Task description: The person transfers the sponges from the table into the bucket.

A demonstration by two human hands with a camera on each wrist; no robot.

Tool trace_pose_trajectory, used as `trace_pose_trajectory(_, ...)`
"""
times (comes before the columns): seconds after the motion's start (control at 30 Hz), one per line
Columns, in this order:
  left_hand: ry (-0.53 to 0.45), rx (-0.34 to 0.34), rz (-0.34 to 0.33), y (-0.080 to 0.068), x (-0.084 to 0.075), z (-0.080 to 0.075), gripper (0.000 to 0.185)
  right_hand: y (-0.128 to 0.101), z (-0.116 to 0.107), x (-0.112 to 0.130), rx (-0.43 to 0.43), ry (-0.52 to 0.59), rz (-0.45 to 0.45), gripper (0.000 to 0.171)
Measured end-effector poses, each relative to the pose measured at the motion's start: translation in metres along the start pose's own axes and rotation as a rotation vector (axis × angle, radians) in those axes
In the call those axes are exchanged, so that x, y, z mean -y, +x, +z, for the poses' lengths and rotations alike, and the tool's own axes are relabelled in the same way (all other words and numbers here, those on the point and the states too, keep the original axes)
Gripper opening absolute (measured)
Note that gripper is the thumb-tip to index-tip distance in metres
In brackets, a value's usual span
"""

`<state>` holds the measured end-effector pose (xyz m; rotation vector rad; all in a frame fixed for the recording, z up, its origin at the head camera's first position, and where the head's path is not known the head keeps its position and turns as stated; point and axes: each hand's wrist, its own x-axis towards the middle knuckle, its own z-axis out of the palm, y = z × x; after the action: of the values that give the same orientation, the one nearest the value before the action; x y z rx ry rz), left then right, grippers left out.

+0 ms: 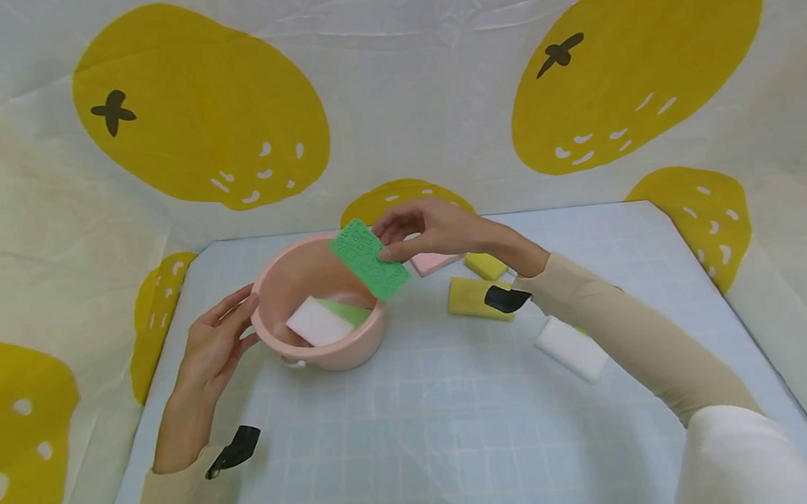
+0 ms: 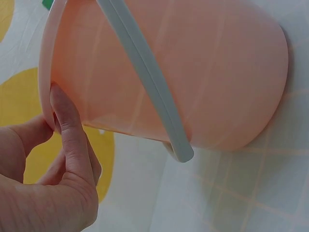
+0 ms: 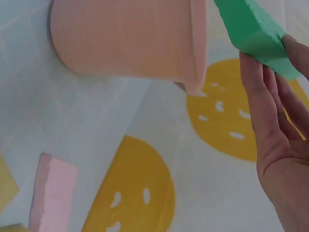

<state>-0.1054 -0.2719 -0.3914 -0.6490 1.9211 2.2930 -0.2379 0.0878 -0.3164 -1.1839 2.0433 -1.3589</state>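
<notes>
A pink bucket [image 1: 354,355] stands on the table, its pale grey handle [image 2: 149,87] hanging down the side in the left wrist view. My left hand [image 1: 211,345] pinches the bucket's left rim between thumb and fingers. Over the right part of the bucket's opening, my right hand [image 1: 433,227] holds a bright green sponge [image 1: 369,260] by one edge, tilted. In the right wrist view the thumb and fingers grip this sponge from opposite faces. Inside the bucket lie a white sponge [image 1: 319,323] and a light green one [image 1: 348,312], partly beneath it.
Right of the bucket lie a pink sponge [image 1: 435,262], a small yellow sponge [image 1: 485,265], a larger yellow sponge [image 1: 469,298] and a white sponge [image 1: 571,348]. The right forearm passes above some of them. A patterned cloth [image 1: 421,89] rises behind the table.
</notes>
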Motion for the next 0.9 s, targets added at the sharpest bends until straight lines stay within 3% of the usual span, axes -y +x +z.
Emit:
trace_pose_trajectory(0.37, -0.02, 0.006, 0.008, 0.0, 0.0, -0.001, 0.073, 0.034, 0.016, -0.008, -0.051, -0.03, 0.049, 0.036)
trace_pose_trajectory(0.67, -0.033, 0.016, 0.008, 0.0, 0.001, -0.002, 0.072, 0.057, 0.032, -0.015, -0.051, -0.14, 0.028, 0.036)
trace_pose_trajectory(0.9, -0.028, 0.013, 0.004, 0.0, 0.001, -0.002, 0.073, 0.07, 0.046, -0.009, -0.021, -0.342, 0.033, 0.035)
